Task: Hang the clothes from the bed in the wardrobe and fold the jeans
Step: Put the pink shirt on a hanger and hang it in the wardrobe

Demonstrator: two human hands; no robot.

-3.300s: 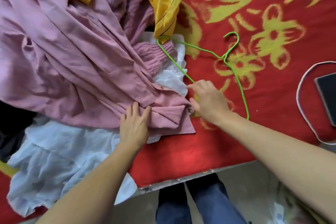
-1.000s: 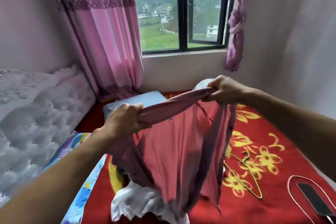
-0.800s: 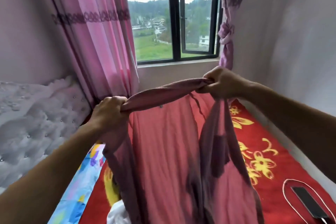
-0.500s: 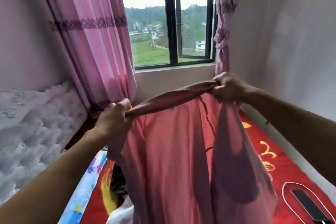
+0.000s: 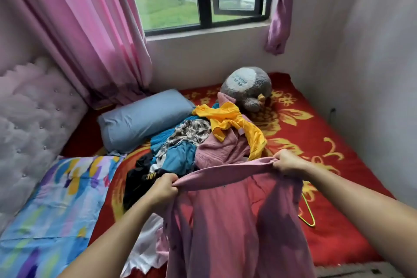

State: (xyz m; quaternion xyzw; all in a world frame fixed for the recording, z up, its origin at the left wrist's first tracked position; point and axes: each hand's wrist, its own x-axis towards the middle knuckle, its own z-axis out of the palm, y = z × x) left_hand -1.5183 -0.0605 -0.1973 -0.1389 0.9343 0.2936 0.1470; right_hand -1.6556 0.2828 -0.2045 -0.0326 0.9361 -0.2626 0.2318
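Head view: our left hand [image 5: 163, 188] and right hand [image 5: 285, 162], well apart, clamp the top edge of a pink garment [image 5: 225, 221], spreading it over the near bed [image 5: 338, 133], likely to fit the green hanger [image 5: 307, 221] at right.

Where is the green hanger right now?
In the head view the hanger lies on the red blanket, right of centre, partly hidden behind the pink garment, below the right hand.

Mauve garment [image 5: 228, 221] hanging upright, top edge stretched above bed [image 5: 338, 158]
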